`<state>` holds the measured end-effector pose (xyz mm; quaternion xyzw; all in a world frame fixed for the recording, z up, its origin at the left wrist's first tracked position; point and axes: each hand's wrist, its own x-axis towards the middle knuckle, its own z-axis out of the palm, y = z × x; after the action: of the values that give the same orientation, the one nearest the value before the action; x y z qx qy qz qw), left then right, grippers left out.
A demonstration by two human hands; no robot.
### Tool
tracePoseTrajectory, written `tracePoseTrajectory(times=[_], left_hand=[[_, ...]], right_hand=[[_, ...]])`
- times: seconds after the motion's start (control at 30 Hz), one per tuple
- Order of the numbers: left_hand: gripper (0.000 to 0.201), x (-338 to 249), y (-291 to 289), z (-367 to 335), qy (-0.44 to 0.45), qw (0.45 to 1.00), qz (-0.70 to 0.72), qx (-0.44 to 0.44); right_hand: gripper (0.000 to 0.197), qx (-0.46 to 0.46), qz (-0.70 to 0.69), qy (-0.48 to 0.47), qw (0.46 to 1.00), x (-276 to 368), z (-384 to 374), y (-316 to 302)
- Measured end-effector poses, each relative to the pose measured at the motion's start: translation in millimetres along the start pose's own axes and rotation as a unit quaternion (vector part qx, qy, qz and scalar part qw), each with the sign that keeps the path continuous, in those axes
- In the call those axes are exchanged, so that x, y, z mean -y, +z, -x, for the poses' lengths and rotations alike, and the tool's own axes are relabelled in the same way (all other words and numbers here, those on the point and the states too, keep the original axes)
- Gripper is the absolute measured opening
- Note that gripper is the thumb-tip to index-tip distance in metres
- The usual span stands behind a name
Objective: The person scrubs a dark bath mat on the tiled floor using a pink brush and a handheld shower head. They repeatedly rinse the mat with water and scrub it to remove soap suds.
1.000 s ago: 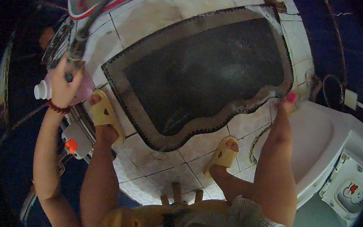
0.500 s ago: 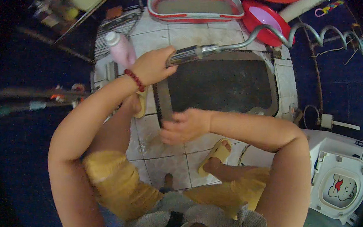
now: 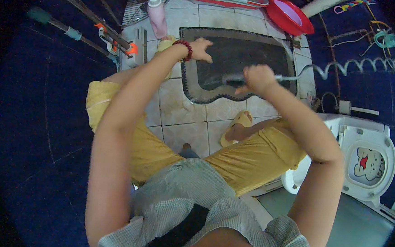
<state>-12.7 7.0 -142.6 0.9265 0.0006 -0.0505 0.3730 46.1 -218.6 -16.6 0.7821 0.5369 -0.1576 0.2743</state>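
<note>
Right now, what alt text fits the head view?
A person's right hand grips the blurred handle of a coiled hose over a dark mat on tiles; the open, empty left hand is nearby, a pink bottle beyond.

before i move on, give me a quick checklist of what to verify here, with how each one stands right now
1. Right grip closed around the metal handle: ok.
2. Left grip free, fingers spread above the dark mat, holding nothing: ok.
3. Mat spread out on the tiles: ok.
4. Coiled hose away from the right slipper: ok, it runs off toward the right wall.
5. White cap on the pink bottle: ok, in place; how tightly, cannot tell.
6. Water flowing from the handle: cannot tell, its end is blurred.
</note>
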Motion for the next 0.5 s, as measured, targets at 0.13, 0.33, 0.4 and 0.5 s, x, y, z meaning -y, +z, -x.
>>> tracePoseTrajectory(times=[0.13, 0.33, 0.4, 0.5], left_hand=[[0.050, 112.2, 77.7, 39.6, -0.323, 0.939, 0.111, 0.031], [0.032, 114.4, 211.8, 62.2, -0.543, 0.796, 0.260, 0.051], [0.031, 129.5, 245.5, 69.7, -0.595, 0.716, 0.364, 0.028], [0.028, 202.7, 243.3, 118.9, -0.586, 0.697, 0.388, -0.142]], right_hand=[[0.069, 0.063, -0.020, -0.100, 0.993, 46.6, 10.6, 58.6], [0.069, 0.142, -0.082, -0.071, 0.984, 66.6, 42.5, 82.9], [0.068, 0.132, -0.072, -0.064, 0.987, 79.8, 35.7, 102.3], [0.070, 0.120, -0.082, -0.145, 0.979, 116.5, 9.8, 66.3]])
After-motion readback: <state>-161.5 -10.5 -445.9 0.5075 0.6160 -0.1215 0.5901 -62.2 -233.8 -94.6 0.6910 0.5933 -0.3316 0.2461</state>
